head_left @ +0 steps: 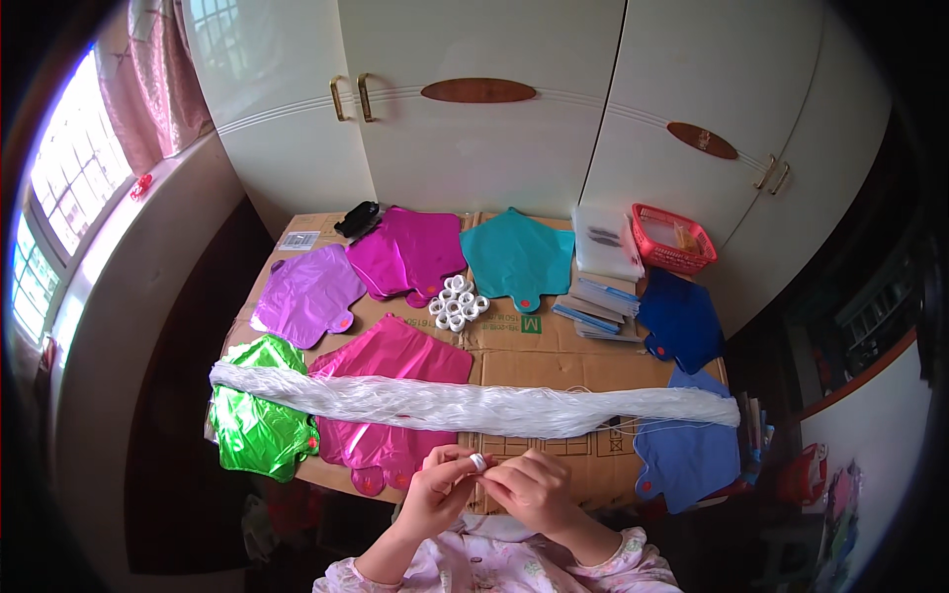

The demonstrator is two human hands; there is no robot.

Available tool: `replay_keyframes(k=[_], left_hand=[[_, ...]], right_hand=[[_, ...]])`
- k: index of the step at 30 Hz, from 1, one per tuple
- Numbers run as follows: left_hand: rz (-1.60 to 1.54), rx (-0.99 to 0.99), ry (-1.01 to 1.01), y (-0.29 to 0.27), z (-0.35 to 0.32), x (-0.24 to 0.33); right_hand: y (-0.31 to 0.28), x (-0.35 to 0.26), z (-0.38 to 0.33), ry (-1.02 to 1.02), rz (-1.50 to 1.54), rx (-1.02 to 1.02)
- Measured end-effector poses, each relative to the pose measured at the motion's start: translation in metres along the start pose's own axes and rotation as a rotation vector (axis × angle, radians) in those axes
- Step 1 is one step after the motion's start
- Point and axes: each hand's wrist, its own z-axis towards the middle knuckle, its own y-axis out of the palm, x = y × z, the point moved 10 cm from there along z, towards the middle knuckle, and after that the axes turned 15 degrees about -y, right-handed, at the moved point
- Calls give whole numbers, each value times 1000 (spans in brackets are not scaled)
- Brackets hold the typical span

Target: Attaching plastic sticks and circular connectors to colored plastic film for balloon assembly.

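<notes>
Nearest to us, two forearms in pale pink, flower-patterned sleeves [639, 559] reach in from the lower edge. The left hand [440, 494] has its thumb and fingers clamped on a small white ring-shaped roll [478, 463], held up at the near edge of the brown cardboard tabletop [519, 361]. The right hand [537, 486] is just beside it, fingertips drawn together close to the roll; we cannot tell whether they pinch a strand. Just beyond the hands, we see a long bundle of glossy white strands [494, 407] lying crosswise, its left end over a shiny green foil sheet [262, 430], its middle over a bright pink foil sheet [395, 354] and its right end over a pale blue foil sheet [682, 465]. Farther off, a cluster of white ring-shaped rolls [454, 306] sits between a lilac foil sheet [311, 294], a magenta foil sheet [410, 252] and a teal foil sheet [516, 252]. To the right are stacked flat packets [598, 304], a dark blue foil sheet [682, 316] and a red plastic basket [677, 261]. Behind everything, we see glossy white cabinet doors [474, 148].
</notes>
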Motion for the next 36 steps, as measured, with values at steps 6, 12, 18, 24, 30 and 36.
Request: replay_keyframes(k=[6, 12, 18, 24, 30, 36], left_hand=[[39, -14, -129, -1, -1, -14], [-82, -177, -220, 8, 1, -23], [-746, -444, -498, 28, -8, -39], [-1092, -357, -452, 24, -1, -42], [-929, -171, -296, 10, 4, -46], [-741, -61, -233, 2, 6, -47]], right_hand=[[16, 31, -1, 181, 398, -86], [55, 51, -26, 508, 1049, -72], [77, 55, -50, 633, 1360, -71], [72, 52, -58, 696, 1235, 166], [63, 42, -58, 704, 1094, 210], [76, 43, -74, 825, 1355, 340]])
